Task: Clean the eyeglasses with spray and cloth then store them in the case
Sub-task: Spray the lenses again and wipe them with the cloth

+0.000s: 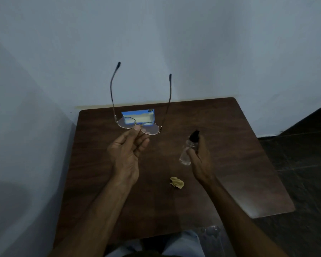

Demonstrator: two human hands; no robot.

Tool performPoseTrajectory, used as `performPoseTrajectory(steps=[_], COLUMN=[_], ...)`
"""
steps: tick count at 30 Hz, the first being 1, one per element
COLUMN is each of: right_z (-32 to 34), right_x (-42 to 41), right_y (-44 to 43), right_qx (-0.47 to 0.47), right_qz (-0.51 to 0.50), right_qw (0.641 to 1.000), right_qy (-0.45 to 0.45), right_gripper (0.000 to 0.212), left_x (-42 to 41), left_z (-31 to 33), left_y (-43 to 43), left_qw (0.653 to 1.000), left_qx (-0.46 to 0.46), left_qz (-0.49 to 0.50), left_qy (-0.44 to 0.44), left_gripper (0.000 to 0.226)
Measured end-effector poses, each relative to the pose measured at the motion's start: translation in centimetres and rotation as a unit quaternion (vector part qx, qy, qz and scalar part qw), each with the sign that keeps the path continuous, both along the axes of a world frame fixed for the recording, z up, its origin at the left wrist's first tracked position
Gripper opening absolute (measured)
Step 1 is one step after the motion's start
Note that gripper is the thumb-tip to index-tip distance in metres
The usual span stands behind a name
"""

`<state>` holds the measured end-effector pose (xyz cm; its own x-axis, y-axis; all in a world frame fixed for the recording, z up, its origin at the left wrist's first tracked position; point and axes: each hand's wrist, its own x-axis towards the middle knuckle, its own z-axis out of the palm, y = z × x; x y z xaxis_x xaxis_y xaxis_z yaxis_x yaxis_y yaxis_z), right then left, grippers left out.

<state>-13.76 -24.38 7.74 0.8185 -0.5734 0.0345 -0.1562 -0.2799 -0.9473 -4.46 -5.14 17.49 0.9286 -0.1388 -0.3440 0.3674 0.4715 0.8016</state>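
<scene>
1. At the centre of the frame, a person's left hand [127, 151] lifts a pair of round wire-rimmed eyeglasses [139, 127] above a dark wooden worktop [239, 164], thumb and fingers pinched on the bridge between the two lenses, the temples unfolded and pointing up toward the pale wall.

2. To the right of centre, the right hand [199, 157] is wrapped around a small clear spray bottle [188, 149] with a black nozzle, held tilted above the worktop and a little apart from the eyeglasses; whether a finger rests on the pump cannot be told.

3. A crumpled yellow cloth [177, 182] lies on the worktop below the bottle, between the two forearms, untouched.

4. A blue eyeglass case [137, 116] stands open near the far edge of the worktop, seen partly through the lenses.

5. The frame looks light, thin and easily bent, the lenses prone to smudging. The bridge pinch seems a sound hold, keeping fingertips mostly off the glass, though the thumb sits close to the lens edges.

6. The bottle appears light, smooth and rigid, likely slippery if wet; a grip round its body suits it.

7. Spraying looks to be the step in hand; wiping and storing remain.
</scene>
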Motion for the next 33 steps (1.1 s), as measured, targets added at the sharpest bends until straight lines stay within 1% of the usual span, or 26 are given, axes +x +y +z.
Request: performPoseTrajectory(steps=[2,4,5,8,10,13,16,19,23,27,31,33], right_z=[4.3,8.0,9.2,11.6,12.5,13.2,13.9,13.8,13.1,12.7,13.4,13.6], right_x=[0.5,1.1,1.4,2.4,2.9,3.2,3.6,4.3,5.1,5.7,6.3,6.6], right_y=[1.7,3.3,3.9,5.7,6.7,7.8,8.9,9.6,10.3,11.5,12.1,12.3], right_qx=[0.071,0.155,0.174,0.188,0.171,0.11,0.009,-0.075,-0.149,-0.166,-0.132,-0.143], right_qz=[0.059,0.118,0.134,0.155,0.16,0.179,0.207,0.218,0.177,0.151,0.156,0.151], right_qw=[0.992,0.969,0.961,0.951,0.952,0.957,0.961,0.958,0.96,0.961,0.965,0.963], right_qy=[-0.083,-0.152,-0.169,-0.192,-0.199,-0.199,-0.183,-0.169,-0.158,-0.162,-0.165,-0.17], right_gripper=[0.031,0.032,0.033,0.028,0.037,0.058,0.068,0.065,0.058,0.055,0.056,0.054], left_x=[0.3,0.5,0.6,0.8,0.8,0.7,0.7,0.9,1.1,1.1,1.2,1.3], left_z=[1.3,2.4,2.9,4.2,4.9,5.5,5.9,5.9,5.5,5.4,5.3,5.1], left_y=[1.1,2.1,2.4,3.2,3.5,4.0,4.8,5.6,6.1,6.1,6.3,6.4], left_qw=[1.0,0.999,0.999,0.997,0.997,0.995,0.993,0.991,0.989,0.988,0.987,0.987], left_qx=[-0.012,-0.023,-0.027,-0.038,-0.039,-0.045,-0.05,-0.059,-0.064,-0.069,-0.069,-0.067], left_qz=[0.015,0.028,0.035,0.059,0.069,0.086,0.103,0.117,0.131,0.138,0.14,0.142], left_qy=[-0.003,-0.004,-0.004,-0.012,-0.019,-0.024,-0.023,-0.026,-0.026,-0.024,-0.029,-0.027], left_gripper=[0.009,0.01,0.01,0.01,0.011,0.012,0.014,0.011,0.008,0.009,0.009,0.01])
